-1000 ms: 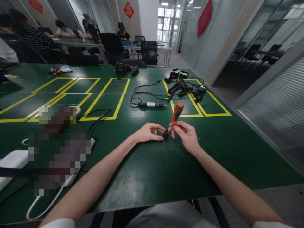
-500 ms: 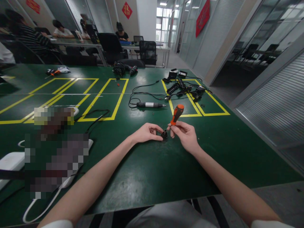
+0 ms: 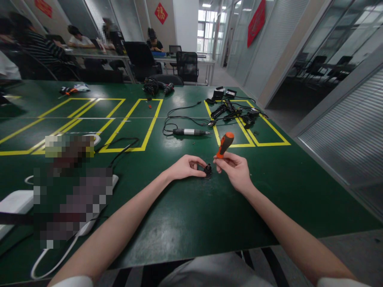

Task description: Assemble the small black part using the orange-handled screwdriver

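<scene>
My left hand (image 3: 189, 166) rests on the green table, its thumb and fingers closed around the side of a small black round part (image 3: 208, 170) that stands upright with a narrow neck on top. Just to the right, my right hand (image 3: 235, 169) pinches a screwdriver (image 3: 226, 143) with an orange and dark grey handle. The handle points up and leans slightly right. My fingers cover the lower end, so the tip cannot be made out. A small gap separates the right fingertips from the black part.
Beyond my hands lies a corded electric screwdriver (image 3: 190, 132). Black devices and cables (image 3: 231, 111) heap at the back right, near a coiled cable (image 3: 151, 85) and a drill-like tool (image 3: 168, 88). White power strips (image 3: 115, 181) are at left. People sit at a far table (image 3: 98, 54).
The screwdriver and my right hand have shifted very slightly to the right, away from the black part. My left hand keeps its hold in nearly the same place.
</scene>
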The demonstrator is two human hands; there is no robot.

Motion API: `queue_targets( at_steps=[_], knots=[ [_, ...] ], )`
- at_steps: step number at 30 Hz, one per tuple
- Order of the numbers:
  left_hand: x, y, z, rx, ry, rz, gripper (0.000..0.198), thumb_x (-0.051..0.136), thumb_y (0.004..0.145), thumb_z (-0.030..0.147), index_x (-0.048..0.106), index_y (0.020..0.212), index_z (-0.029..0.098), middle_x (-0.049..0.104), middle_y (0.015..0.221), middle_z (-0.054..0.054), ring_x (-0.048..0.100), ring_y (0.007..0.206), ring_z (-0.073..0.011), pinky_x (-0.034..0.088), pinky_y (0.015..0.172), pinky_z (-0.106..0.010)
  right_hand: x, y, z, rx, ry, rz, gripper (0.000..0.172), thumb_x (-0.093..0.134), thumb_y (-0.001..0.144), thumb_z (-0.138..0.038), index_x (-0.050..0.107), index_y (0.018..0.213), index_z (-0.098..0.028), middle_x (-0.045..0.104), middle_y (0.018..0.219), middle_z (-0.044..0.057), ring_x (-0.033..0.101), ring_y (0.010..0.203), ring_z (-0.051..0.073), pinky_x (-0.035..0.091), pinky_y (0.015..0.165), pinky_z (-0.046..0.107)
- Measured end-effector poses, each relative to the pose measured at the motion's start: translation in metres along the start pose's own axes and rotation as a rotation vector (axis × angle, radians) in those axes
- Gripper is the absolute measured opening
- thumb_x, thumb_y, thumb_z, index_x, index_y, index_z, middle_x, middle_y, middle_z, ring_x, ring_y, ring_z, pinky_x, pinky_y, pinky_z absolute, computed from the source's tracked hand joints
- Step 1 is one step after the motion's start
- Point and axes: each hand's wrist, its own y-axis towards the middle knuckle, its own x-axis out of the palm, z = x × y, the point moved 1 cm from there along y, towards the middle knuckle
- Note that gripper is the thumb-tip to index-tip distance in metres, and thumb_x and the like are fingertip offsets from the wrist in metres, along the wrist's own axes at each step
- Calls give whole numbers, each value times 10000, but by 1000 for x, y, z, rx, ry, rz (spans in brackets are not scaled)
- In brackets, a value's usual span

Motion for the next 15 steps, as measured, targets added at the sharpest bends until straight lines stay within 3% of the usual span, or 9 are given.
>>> queue_targets(
  at_steps=[4,7,12,15],
  knots=[
    [1,0,0,-4,-8,7,486,859,686,427,760,1035,103,579,585,37,455,518,-74,308,500,-190,0,-1,0,-1,60,-31,300,801,814,-406,648,988,-215,752,792,21,640,557,132,527,526,280],
    [0,0,1,-3,-8,6,486,858,689,425,758,1038,102,582,587,36,459,519,-74,308,498,-189,0,-2,-1,-3,38,-38,277,786,825,-426,645,921,-207,755,798,32,645,579,134,540,555,287],
    [0,-1,2,4,-6,0,483,858,694,436,762,1039,111,591,599,35,466,524,-73,325,506,-191,-1,-3,1,2,-19,-5,299,877,717,-398,673,823,-207,705,717,-5,605,549,124,541,539,282],
    [0,-1,1,0,-5,1,480,859,694,440,762,1038,120,608,614,30,478,530,-75,338,512,-192,-1,-2,2,8,-24,-13,285,838,767,-423,684,869,-206,722,749,9,596,539,122,528,528,287]
  ],
)
